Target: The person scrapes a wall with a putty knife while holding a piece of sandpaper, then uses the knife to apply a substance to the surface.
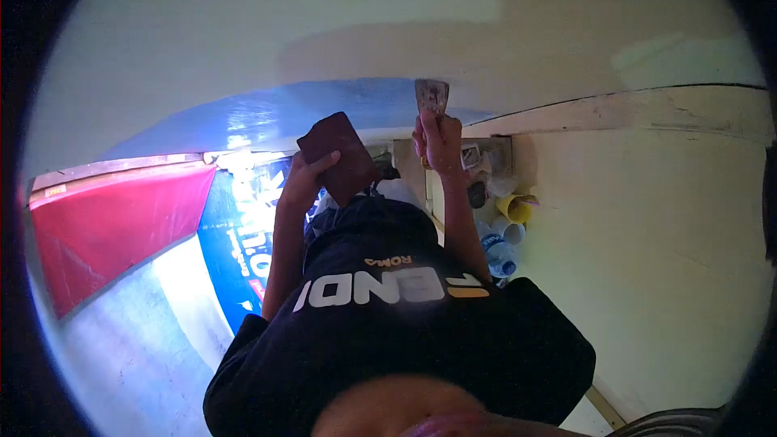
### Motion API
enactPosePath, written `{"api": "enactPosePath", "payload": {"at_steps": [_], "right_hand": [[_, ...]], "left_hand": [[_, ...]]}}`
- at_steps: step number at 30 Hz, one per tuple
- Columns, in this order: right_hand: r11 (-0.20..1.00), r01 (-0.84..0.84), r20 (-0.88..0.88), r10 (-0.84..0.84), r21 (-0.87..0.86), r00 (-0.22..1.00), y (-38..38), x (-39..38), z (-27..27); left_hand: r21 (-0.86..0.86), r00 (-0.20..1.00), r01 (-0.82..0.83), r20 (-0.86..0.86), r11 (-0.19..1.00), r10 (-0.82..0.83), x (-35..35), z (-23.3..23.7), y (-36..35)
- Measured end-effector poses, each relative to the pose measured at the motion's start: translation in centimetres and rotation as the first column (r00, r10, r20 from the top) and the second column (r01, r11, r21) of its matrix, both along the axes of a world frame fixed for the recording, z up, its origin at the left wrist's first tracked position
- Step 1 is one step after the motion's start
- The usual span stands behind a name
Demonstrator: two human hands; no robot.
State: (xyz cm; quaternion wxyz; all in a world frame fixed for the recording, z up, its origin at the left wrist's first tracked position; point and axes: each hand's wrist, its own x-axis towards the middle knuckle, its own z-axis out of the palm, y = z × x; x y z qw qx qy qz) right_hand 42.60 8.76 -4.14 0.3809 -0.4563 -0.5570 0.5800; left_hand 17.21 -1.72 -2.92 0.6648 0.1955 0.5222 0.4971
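Note:
My left hand (303, 183) grips a flat, dark reddish-brown piece (338, 163) by its left side, with the thumb over its face. To the right, my right hand (441, 144) is closed round a putty knife (432, 95), whose worn, stained blade points up. The blade lies over the right part of a glossy blue patch (324, 105) on the pale surface (243, 24). Whether the blade touches that surface, I cannot tell. Both hands are raised in front of my dark shirt.
A red panel (121, 226) and a blue printed banner (227, 243) are at the left. Right of my right forearm are a yellow cup (513, 209), a plastic bottle (498, 257) and other small items. A pale wall (655, 251) rises on the right.

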Motion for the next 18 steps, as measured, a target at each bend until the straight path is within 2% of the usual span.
{"api": "enactPosePath", "payload": {"at_steps": [2,3,6,8,12,13,15,18], "right_hand": [[0.999,0.039,-0.053,-0.037,0.035,0.998,0.6,0.2,-2.3],[1.0,0.019,-0.102,-0.021,-0.017,0.995,0.3,0.1,-1.4],[1.0,-0.004,-0.176,0.001,-0.016,0.984,0.4,-1.0,-0.2],[1.0,0.019,-0.149,-0.023,-0.025,0.989,-0.1,-0.4,-1.5],[1.0,0.007,-0.159,-0.009,-0.014,0.987,0.3,-0.6,-0.6],[0.999,0.026,-0.141,-0.03,-0.031,0.99,0.0,-0.3,-0.6],[0.998,0.048,-0.123,-0.054,-0.046,0.991,0.4,-0.8,-1.0],[0.999,0.034,-0.203,-0.04,-0.034,0.978,-0.1,-0.8,-1.8]], "left_hand": [[0.043,0.999,-0.014,0.049,0.999,0.012,-0.1,-0.3,0.4],[0.045,0.999,-0.041,0.003,0.998,0.041,0.2,0.8,0.4],[0.008,0.998,-0.06,0.014,0.998,0.06,-0.4,-0.4,0.1],[-0.005,0.998,-0.05,0.039,0.999,0.05,-0.4,0.0,-0.3],[0.027,0.996,-0.081,0.037,0.996,0.08,-0.7,-0.6,-0.4],[-0.014,0.997,-0.066,0.045,0.998,0.066,-0.7,-0.1,-0.4],[0.029,0.996,-0.076,0.047,0.997,0.075,-0.9,-1.7,-0.5],[0.071,0.992,-0.123,0.042,0.99,0.12,-0.9,-1.3,-0.4]]}}
